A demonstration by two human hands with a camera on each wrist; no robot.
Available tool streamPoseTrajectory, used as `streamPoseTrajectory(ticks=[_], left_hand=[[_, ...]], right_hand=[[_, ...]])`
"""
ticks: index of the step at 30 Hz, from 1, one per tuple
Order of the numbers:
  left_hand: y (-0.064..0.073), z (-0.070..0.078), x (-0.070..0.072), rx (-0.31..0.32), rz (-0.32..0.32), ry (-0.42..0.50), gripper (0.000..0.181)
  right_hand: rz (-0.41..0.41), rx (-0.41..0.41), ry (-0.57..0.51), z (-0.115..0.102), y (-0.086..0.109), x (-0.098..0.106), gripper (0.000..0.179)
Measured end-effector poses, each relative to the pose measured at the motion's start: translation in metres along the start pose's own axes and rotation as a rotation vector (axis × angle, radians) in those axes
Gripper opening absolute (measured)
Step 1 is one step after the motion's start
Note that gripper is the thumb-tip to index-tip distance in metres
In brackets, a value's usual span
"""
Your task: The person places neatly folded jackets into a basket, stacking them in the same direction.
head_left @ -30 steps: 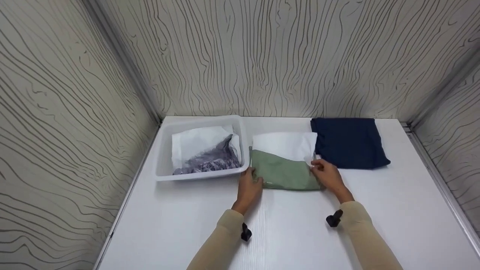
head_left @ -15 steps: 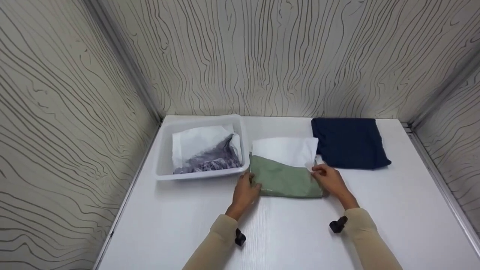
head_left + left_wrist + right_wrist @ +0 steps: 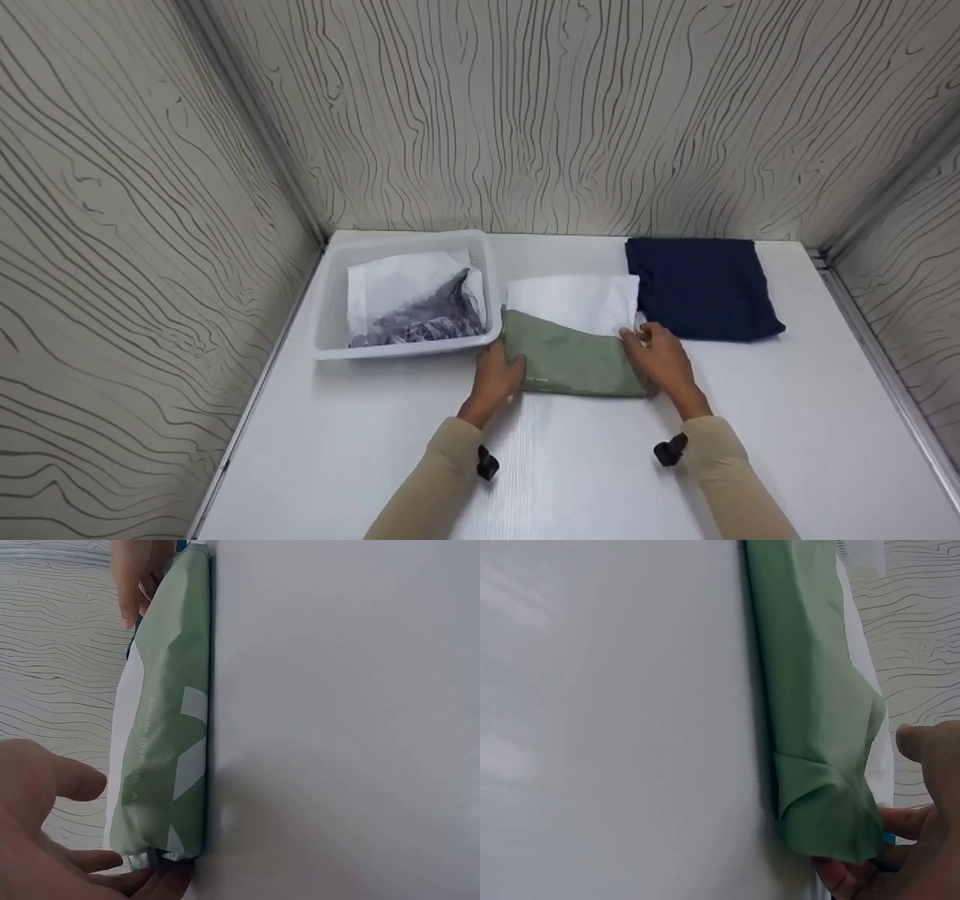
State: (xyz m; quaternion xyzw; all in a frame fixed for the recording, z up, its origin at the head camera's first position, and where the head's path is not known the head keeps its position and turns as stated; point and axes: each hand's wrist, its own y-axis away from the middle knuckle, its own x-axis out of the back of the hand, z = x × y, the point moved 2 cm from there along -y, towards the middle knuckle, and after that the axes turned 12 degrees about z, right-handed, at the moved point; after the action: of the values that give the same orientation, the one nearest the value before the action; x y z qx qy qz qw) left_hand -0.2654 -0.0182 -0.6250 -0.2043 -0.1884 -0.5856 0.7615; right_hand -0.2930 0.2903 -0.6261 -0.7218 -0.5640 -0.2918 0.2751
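A folded green-and-white garment lies on the table, its green part toward me and its white part behind. Small lettering and white shapes show on its near side in the left wrist view. My left hand is at the left end, fingers against and partly under it, with the thumb held apart from the cloth. At the right end, fingers of my right hand touch the edge and reach beneath the corner, while its thumb stands off the fabric. Both hands have their fingers loosely bent.
Just left of the garment stands a white plastic bin holding a folded white and purple-grey printed cloth. A folded navy cloth lies at the back right of the white table. Patterned panels enclose the back and sides.
The green-and-white garment has slid a little toward me, with both hands moving along. My right fingers have shifted at its right edge. Bin and navy cloth stay put.
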Motion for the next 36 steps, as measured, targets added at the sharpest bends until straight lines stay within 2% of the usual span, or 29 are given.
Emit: streamPoseTrajectory(ticks=[5,12,16,21,26,34,36], left_hand=[[-0.005,0.004,-0.004,0.024,0.012,0.022,0.056],[-0.009,0.005,-0.010,0.105,0.009,0.098,0.061],[-0.011,0.007,-0.014,0.131,-0.012,0.144,0.061],[-0.011,0.006,-0.017,0.196,-0.048,0.193,0.067],[-0.009,0.001,-0.021,0.251,-0.086,0.242,0.077],[-0.010,-0.005,-0.026,0.247,-0.104,0.282,0.072],[-0.010,-0.007,-0.028,0.255,-0.104,0.302,0.071]], right_hand=[[-0.066,-0.036,0.020,-0.009,0.000,-0.006,0.089],[-0.142,-0.104,-0.057,-0.006,0.000,-0.011,0.089],[-0.159,-0.122,-0.079,-0.006,-0.002,-0.010,0.088],[-0.208,-0.180,-0.133,-0.006,0.000,-0.008,0.092],[-0.246,-0.178,-0.171,-0.006,0.003,-0.008,0.090],[-0.233,-0.145,-0.238,-0.004,0.003,-0.003,0.079],[-0.245,-0.155,-0.247,-0.001,0.003,-0.001,0.084]])
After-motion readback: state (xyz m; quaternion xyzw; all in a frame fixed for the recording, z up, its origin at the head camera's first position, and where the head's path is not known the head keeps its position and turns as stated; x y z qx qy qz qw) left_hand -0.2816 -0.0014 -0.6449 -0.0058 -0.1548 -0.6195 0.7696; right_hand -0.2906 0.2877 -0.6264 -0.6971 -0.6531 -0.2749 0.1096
